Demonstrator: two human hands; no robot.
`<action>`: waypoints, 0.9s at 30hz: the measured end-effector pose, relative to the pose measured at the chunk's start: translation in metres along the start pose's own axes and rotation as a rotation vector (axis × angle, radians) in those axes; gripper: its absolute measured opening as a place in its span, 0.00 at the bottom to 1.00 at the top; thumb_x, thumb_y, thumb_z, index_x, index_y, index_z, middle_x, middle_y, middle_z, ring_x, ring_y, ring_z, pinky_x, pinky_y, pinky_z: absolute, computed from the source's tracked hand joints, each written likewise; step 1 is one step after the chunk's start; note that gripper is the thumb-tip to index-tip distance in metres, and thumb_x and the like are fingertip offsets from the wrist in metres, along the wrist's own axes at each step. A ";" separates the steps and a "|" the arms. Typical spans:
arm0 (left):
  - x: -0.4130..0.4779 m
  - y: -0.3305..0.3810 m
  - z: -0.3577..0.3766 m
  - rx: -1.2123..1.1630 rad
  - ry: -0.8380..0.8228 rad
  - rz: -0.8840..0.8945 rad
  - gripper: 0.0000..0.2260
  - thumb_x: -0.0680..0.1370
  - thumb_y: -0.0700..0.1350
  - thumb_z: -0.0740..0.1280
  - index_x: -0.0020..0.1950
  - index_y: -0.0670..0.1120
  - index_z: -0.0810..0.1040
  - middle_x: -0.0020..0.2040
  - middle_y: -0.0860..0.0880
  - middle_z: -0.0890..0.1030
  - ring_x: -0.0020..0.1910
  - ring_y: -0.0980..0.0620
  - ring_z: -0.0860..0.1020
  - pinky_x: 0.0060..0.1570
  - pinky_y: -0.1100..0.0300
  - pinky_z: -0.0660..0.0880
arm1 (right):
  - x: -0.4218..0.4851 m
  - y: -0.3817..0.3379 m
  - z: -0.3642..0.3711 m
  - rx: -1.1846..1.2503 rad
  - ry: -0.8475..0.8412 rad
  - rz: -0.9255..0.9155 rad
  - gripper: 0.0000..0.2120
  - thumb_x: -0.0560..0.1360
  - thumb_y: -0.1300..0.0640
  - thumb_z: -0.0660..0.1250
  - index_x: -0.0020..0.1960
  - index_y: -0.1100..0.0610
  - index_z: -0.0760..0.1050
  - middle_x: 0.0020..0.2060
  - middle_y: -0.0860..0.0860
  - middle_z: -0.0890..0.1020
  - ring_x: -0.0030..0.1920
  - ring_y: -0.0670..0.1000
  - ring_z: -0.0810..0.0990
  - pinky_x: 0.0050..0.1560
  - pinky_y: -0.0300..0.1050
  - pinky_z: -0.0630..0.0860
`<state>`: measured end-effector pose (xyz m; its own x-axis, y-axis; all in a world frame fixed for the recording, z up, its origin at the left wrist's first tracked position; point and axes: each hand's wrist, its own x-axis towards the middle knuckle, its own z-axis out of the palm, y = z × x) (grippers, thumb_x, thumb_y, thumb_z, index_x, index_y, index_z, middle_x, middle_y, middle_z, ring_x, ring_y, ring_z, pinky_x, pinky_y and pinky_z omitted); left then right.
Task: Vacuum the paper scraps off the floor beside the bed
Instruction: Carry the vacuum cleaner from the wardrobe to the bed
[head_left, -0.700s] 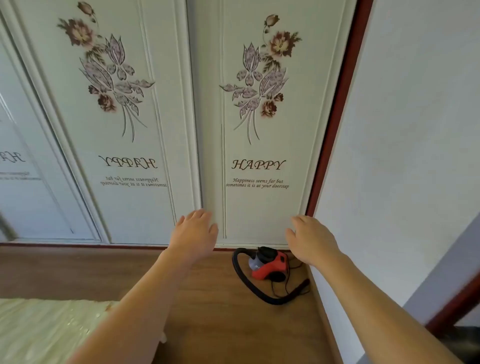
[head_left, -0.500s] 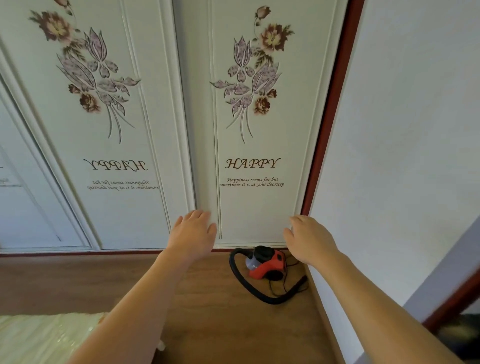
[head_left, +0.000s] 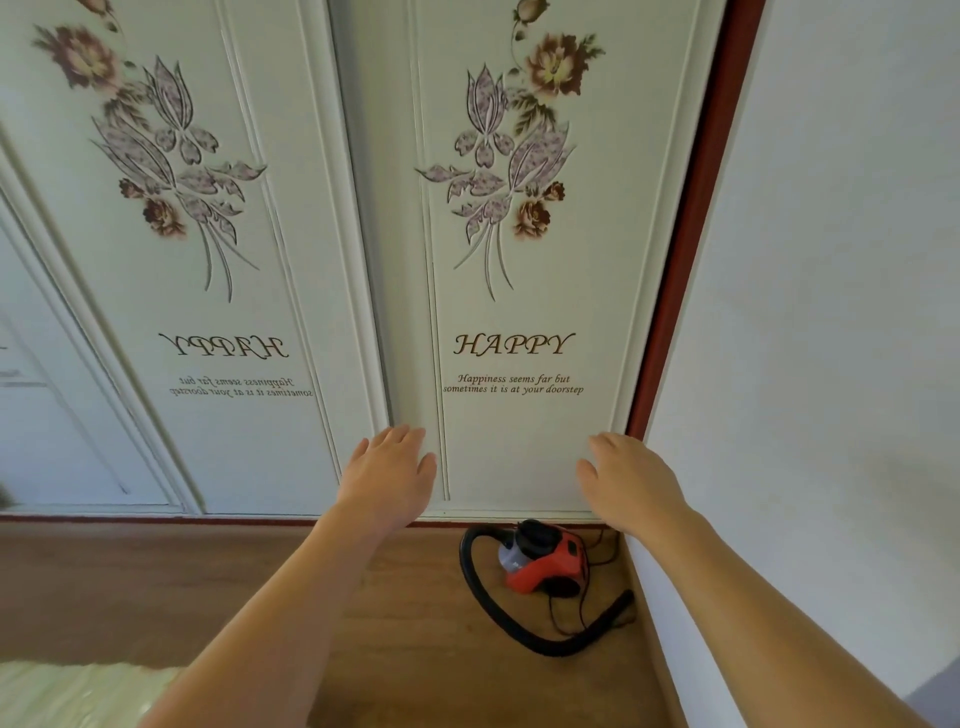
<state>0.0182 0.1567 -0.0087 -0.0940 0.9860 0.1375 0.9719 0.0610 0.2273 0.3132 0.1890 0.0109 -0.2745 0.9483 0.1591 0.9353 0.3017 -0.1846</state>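
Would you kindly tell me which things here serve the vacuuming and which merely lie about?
Job: small red-and-black vacuum cleaner; its curved black hose; brown wooden floor; left hand; right hand.
Just there: white flower-printed wardrobe doors; plain white wall.

I read "HAPPY" and "Happiness seems far but sometimes it is at your doorstep" on the right door (head_left: 524, 291); the left door (head_left: 228, 291) shows them backwards.
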 end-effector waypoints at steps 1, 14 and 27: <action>0.008 0.004 0.003 -0.001 0.000 -0.009 0.25 0.85 0.55 0.51 0.80 0.49 0.62 0.80 0.50 0.65 0.79 0.50 0.61 0.79 0.47 0.55 | 0.008 0.005 0.001 -0.006 -0.007 -0.005 0.11 0.81 0.52 0.52 0.47 0.56 0.69 0.46 0.49 0.73 0.51 0.52 0.73 0.51 0.48 0.72; 0.111 0.020 0.032 -0.046 -0.017 -0.051 0.24 0.85 0.54 0.52 0.80 0.48 0.62 0.80 0.49 0.65 0.79 0.48 0.62 0.78 0.49 0.56 | 0.121 0.049 0.015 -0.046 -0.028 -0.046 0.21 0.82 0.49 0.51 0.66 0.59 0.72 0.61 0.52 0.77 0.63 0.56 0.73 0.62 0.51 0.72; 0.260 0.007 0.066 -0.056 -0.067 -0.011 0.24 0.85 0.53 0.53 0.80 0.48 0.63 0.78 0.49 0.68 0.76 0.46 0.66 0.76 0.48 0.61 | 0.250 0.082 0.058 -0.016 -0.053 0.088 0.23 0.82 0.48 0.51 0.70 0.59 0.69 0.67 0.53 0.74 0.67 0.55 0.71 0.65 0.50 0.69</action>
<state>0.0149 0.4235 -0.0347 -0.0882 0.9936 0.0706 0.9571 0.0649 0.2823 0.3086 0.4566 -0.0213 -0.2019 0.9752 0.0910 0.9597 0.2155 -0.1803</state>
